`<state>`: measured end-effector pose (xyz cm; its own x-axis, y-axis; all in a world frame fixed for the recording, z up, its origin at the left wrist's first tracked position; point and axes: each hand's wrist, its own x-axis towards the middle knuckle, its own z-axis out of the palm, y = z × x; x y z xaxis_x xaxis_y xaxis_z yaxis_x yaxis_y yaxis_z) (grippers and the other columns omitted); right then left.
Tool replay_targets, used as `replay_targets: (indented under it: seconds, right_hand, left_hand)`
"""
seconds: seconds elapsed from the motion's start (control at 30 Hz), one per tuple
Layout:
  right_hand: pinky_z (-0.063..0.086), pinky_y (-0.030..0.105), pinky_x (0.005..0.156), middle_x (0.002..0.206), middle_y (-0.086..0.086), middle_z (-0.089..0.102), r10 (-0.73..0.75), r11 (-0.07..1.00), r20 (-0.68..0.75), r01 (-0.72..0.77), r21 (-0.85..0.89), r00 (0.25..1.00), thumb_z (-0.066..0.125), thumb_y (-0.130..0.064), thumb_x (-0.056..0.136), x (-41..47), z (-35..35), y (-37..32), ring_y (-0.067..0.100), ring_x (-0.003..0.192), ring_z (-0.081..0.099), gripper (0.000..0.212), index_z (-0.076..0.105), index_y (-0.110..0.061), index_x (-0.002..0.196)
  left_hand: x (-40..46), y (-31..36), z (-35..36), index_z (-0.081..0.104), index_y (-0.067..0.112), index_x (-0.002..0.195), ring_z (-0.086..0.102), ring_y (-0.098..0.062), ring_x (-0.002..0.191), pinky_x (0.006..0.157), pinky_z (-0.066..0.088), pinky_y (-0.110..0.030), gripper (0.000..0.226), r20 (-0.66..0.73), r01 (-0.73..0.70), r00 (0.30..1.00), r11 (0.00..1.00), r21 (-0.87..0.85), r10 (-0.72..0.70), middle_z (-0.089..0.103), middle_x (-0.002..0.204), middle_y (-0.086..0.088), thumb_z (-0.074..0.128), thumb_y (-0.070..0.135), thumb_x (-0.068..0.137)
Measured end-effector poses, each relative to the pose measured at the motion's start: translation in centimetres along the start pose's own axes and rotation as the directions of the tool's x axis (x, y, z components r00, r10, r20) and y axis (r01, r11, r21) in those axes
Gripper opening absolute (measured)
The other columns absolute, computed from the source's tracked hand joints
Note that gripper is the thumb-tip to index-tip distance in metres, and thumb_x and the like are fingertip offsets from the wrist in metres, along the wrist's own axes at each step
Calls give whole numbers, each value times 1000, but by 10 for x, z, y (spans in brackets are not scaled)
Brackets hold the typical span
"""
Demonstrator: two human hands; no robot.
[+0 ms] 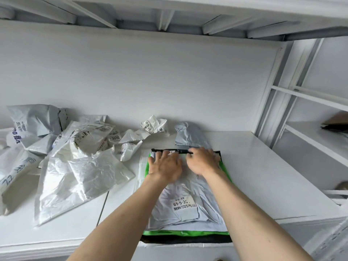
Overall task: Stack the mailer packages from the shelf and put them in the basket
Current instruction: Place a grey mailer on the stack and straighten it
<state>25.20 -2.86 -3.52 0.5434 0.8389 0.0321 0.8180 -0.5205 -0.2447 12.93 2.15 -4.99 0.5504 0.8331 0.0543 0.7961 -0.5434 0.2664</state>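
- Shelf [263, 166]: a white shelf board carries all the work. No basket shows in this view, so transfer is judged to be a later step; the step in hand is building and squaring the stack.
- Loose mailers [75, 166]: a crumpled heap of white and grey bags lies on the left part of the shelf, well apart from the stack. Treat these as the remaining supply. Flatten each one before adding it, since trapped air is likely to make the pile slide.
- Stack [188, 204]: it sits right of centre, reaching the front edge of the shelf. A grey mailer [180, 196] with a printed label lies on top, over a green mailer [225, 172] and a black layer [186, 239] that shows at the near edge.
- Grey package [188, 135]: it lies just behind the stack, touching its far edge. It is probably a convenient next piece.
- Left hand [165, 164]: fingers are spread and nearly straight, pressing flat on the far end of the top mailer. It grips nothing.
- Right hand [202, 162]: it rests palm down beside the left. Its fingertips reach a black strip [172, 151] at the far edge; whether they pinch it cannot be told.
- Recommended technique: press outward from the centre, align far edges first, then keep the near edge from overhanging.
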Motion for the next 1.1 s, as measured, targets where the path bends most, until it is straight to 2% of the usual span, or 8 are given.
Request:
replay_targets:
  seconds: [0.2, 0.37, 0.47, 0.6, 0.67, 0.8, 0.93, 1.1]
  right_hand:
    - [26, 43, 107, 145, 6, 41, 19, 1000, 94, -19, 5, 995, 35, -31, 97, 46, -17, -6, 33, 135, 29, 42, 52, -32, 136]
    - [27, 42, 103, 144, 8, 40, -11, 1000, 155, 15, -22, 988, 28, -40, 97, 93, 7, -41, 33, 133, 29, 44, 56, -31, 130]
    - [24, 45, 108, 154, 11, 29, 17, 992, 217, 11, -124, 976, 20, -48, 98, 111, 25, -55, 33, 141, 21, 57, 47, -24, 142]
    - [23, 46, 109, 151, 14, 39, 90, 980, 226, -47, -191, 970, 15, -48, 100, 120, 35, -61, 34, 143, 22, 62, 51, -13, 138]
    - [27, 44, 106, 143, 14, 48, 76, 984, 138, -52, -170, 988, 20, -42, 102, 114, 29, -61, 33, 136, 34, 56, 54, -10, 132]
    - [41, 40, 96, 137, 10, 53, 38, 999, -234, -34, 24, 971, 41, -23, 99, 103, -5, -51, 31, 122, 53, 34, 56, -7, 125]
    - [44, 37, 91, 141, 7, 50, -34, 951, -552, 197, 238, 833, 46, -6, 97, 77, -52, -38, 31, 119, 55, 30, 58, -4, 124]
    - [40, 28, 95, 127, 12, 60, 85, 786, -752, 420, 454, 654, 56, 0, 90, 45, -97, -25, 27, 112, 59, 27, 63, -2, 116]
  left_hand:
    - [31, -4, -23, 40, 35, 144, 13, -20, 144, 112, 14, -48, 46, -3, -16, 1000, 1000, 3, 16, 24, 155, 1, 25, 38, 101]
    - [61, -38, -29, 42, 33, 143, 12, -20, 144, 112, 15, -48, 44, -15, 14, 1000, 1000, -25, -15, 26, 154, 1, 28, 35, 100]
    - [68, -54, -27, 44, 32, 142, 11, -20, 145, 113, 13, -49, 44, -7, 41, 999, 997, -61, -42, 25, 155, 1, 28, 36, 101]
    - [72, -73, -27, 44, 32, 141, 10, -20, 145, 114, 12, -50, 44, 4, 73, 997, 992, -107, -73, 25, 156, 1, 30, 34, 100]
    - [70, -78, -28, 45, 31, 141, 12, -21, 145, 114, 13, -49, 44, 16, 88, 996, 988, -125, -87, 27, 155, -1, 31, 33, 99]
    - [58, -75, -39, 43, 32, 142, 16, -22, 143, 113, 14, -50, 46, 12, 95, 995, 981, -166, -94, 30, 153, -1, 34, 30, 97]
    - [42, -59, -65, 43, 31, 143, 20, -24, 143, 113, 18, -49, 50, -23, 87, 995, 968, -235, -95, 33, 152, -1, 39, 25, 94]
    - [19, -35, -98, 46, 27, 140, 44, -30, 130, 110, 33, -44, 50, -65, 112, 984, 865, -489, -164, 49, 142, -6, 46, 29, 90]
